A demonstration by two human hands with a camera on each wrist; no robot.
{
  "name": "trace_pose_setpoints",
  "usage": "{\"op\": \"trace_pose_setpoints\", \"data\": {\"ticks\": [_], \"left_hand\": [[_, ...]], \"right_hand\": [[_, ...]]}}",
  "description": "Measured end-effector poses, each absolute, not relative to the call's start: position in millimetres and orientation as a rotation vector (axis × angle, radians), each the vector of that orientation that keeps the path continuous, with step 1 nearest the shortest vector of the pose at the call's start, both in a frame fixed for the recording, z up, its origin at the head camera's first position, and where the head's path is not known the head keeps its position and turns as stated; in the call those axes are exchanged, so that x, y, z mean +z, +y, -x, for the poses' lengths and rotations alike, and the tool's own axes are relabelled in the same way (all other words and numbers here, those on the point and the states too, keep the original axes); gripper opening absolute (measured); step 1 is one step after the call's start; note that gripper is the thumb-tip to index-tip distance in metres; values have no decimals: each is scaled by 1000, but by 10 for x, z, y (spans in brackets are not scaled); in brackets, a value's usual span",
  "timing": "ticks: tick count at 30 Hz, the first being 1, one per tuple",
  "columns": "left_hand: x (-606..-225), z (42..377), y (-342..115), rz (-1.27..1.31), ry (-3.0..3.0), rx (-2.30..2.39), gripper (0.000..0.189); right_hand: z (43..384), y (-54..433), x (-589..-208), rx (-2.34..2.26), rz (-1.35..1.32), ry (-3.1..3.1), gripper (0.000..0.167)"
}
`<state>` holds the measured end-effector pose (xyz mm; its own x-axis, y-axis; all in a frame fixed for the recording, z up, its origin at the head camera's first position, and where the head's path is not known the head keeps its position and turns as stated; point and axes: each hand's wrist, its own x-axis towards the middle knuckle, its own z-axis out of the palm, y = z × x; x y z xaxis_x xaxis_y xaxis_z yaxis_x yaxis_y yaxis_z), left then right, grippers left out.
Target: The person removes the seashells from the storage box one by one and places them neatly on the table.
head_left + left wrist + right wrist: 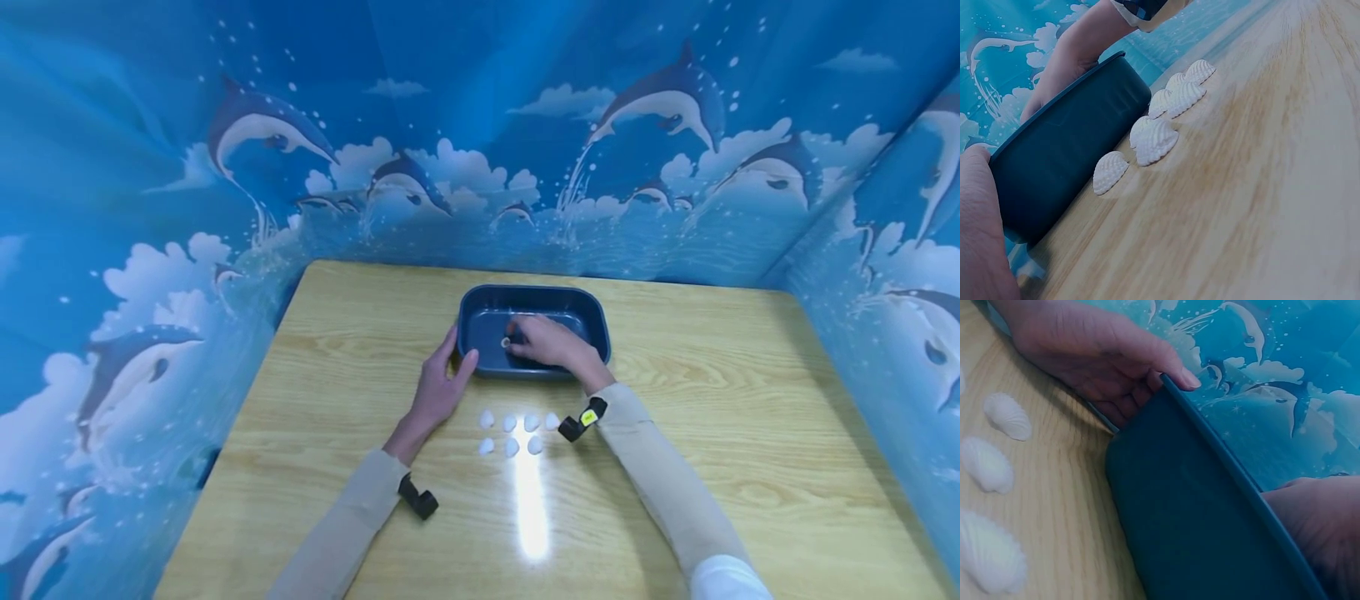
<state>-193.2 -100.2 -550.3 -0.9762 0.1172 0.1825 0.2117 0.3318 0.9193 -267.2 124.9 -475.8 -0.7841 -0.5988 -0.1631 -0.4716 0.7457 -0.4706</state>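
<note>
A dark blue rectangular basin [534,372] with rounded corners stands on the wooden table. My left hand [438,385] grips its left end, thumb over the rim at the near corner, fingers along the outer wall. Inside the basin is my right hand [551,340], its fingers bent down and pinching a small pale ring-shaped thing [506,342] at the fingertips. The basin's wall hides these fingers in both wrist views. In front of the basin lie several white ribbed seashells [1155,142], set out in two rows.
The wooden table [360,333] reaches back to a blue curtain [480,108] printed with dolphins and clouds. Another stretch of this curtain hangs along the right side. A bright light reflection falls on the tabletop by the shells. Each wrist wears a black strap-on camera [418,497].
</note>
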Motion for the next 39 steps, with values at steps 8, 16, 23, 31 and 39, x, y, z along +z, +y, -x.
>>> {"op": "trace_pose_setpoints", "data": {"ticks": [8,16,23,31,39], "left_hand": [[-5504,1929,-1013,333,-2498,-1740,74],[-5513,1946,-1011,321,-2493,-1734,70],[-5519,1950,-1011,321,-2494,-1736,68],[-5510,1937,-1018,320,-2497,-1757,73],[-5506,1937,-1018,324,-2492,-1738,74]], "right_hand": [[2689,1201,-4795,-583,833,2648,27],[2711,1238,-4815,-608,833,2639,23],[2720,1248,-4832,-641,817,2638,25],[2700,1211,-4836,-606,838,2660,22],[2709,1253,-4862,-599,798,2679,18]]}}
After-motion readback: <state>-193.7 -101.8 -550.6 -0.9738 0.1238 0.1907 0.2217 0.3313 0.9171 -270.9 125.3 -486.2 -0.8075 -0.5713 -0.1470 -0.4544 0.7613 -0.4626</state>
